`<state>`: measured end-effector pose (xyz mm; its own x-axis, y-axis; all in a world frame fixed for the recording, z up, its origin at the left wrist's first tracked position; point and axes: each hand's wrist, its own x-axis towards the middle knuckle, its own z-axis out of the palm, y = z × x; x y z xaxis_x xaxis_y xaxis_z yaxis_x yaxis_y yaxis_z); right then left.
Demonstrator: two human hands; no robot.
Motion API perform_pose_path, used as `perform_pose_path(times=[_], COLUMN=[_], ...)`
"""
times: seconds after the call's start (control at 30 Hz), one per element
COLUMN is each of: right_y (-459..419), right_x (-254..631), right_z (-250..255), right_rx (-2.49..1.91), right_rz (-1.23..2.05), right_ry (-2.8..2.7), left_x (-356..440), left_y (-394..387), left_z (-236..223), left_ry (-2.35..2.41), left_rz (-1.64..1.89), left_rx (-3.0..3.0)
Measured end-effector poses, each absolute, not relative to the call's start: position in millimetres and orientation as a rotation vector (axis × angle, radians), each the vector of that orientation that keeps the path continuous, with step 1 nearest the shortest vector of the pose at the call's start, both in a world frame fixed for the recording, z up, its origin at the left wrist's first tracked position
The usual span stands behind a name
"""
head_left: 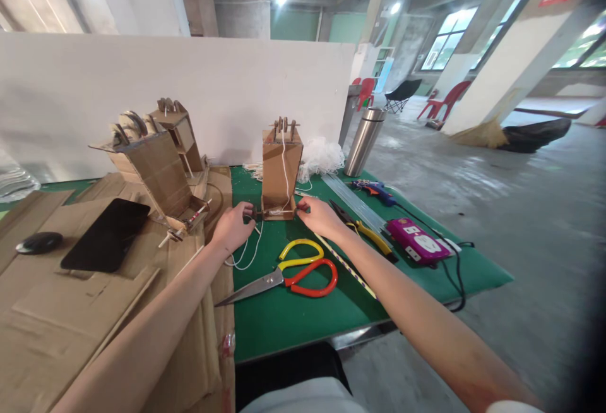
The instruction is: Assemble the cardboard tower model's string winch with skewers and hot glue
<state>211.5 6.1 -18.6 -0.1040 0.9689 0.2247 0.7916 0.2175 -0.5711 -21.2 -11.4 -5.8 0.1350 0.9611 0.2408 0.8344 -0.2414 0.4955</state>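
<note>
Both hands at frame centre, working the base of a small cardboard tower (281,170) that stands upright on the green mat (293,318). Left hand (233,227) is at the left end of a thin axle stick (277,212) running through the tower's bottom; fingers curled together, pinched on that end, with what looks like a small dark wheel at the fingertips, too small to confirm. Right hand (320,216) is at the stick's right end, fingertips closed on it. White string (285,167) runs down the tower front from the spools on a top rod, and loose string (246,252) trails on the mat below the left hand. Just in front of the hands: scissors (288,274) with yellow and red handles, lying flat, blades pointing lower left. Right of centre: yellow-handled pliers (367,231), a striped stick (343,264), a magenta power strip (416,241), blue glue gun (374,191), clear glue sticks (353,201). Steel flask (363,141) upright behind them. Left half: two more cardboard towers (156,170) on cardboard sheets (47,312), a black tablet (106,235), a black mouse (38,242).
</note>
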Motion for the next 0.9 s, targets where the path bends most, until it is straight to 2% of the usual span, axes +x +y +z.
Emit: perform_pose_path(times=[0.9], right_y=[1.3], right_x=[210.8], right_z=[-14.0], right_rx=[-1.661], right_rz=[0.373], right_ry=[-1.995], left_x=[-19.2], left_y=[-10.0], left_z=[-6.4], left_ry=[1.739], left_rz=[0.775], left_rx=[2.191])
